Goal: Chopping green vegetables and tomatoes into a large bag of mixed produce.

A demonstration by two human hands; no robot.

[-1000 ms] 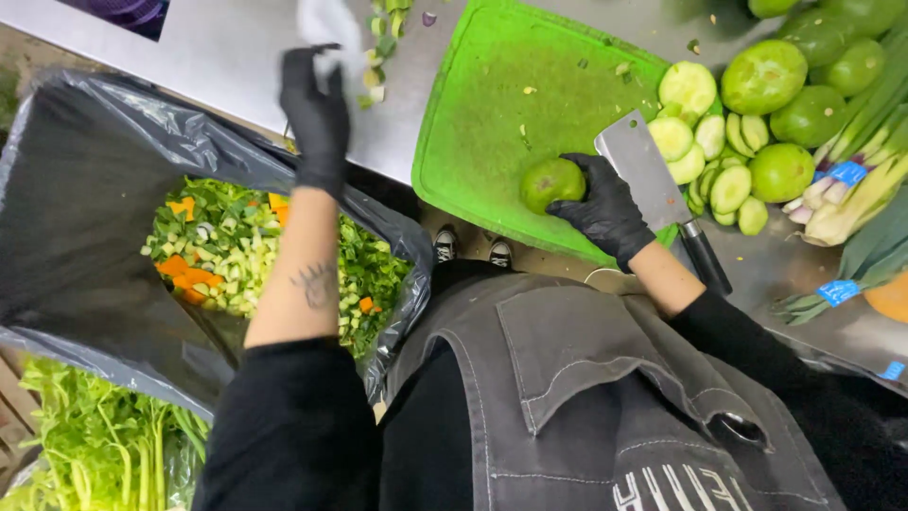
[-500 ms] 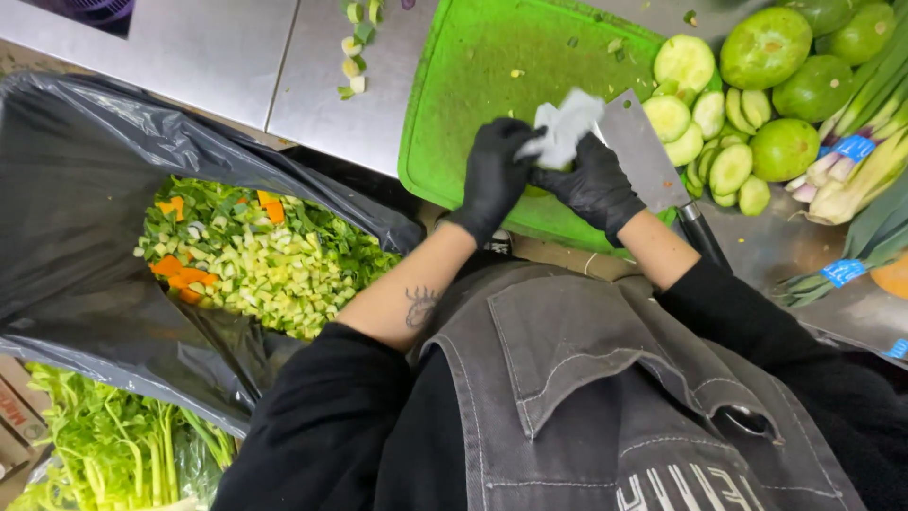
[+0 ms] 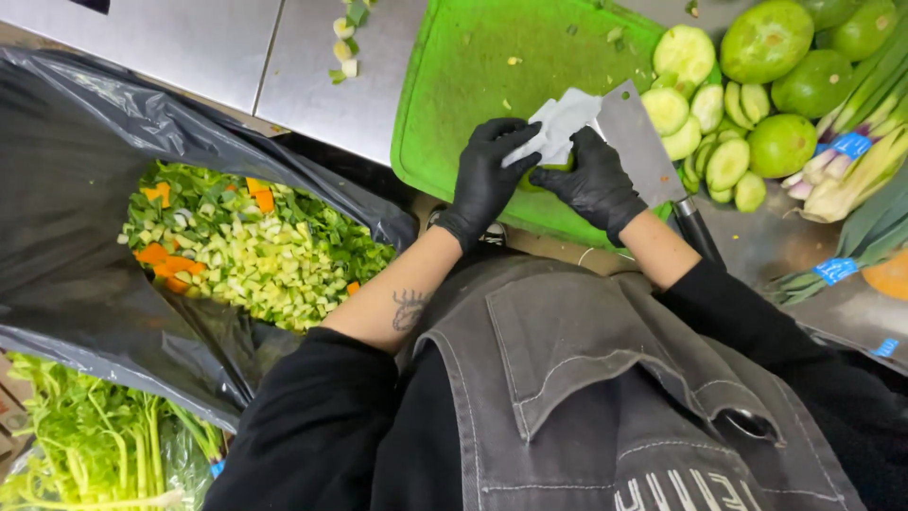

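Two gloved hands meet on one green board [image 3: 473, 85]: left hand [image 3: 487, 180] fingers pinch one white cloth [image 3: 558, 123], right hand [image 3: 591, 185] fingers grip one green fruit [image 3: 534, 175]; cleaver [image 3: 638, 142] at three o'clock

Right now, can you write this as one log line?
left hand: holds white cloth | right hand: grips green fruit | cleaver: on green cutting board

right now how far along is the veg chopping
Done: a black bag holds a heap of diced vegetables, and peeled halves lie beside the cleaver. In hand: the left hand and right hand press a white cloth onto one green fruit on the cutting board. Left: whole green fruits and leeks lie uncut.
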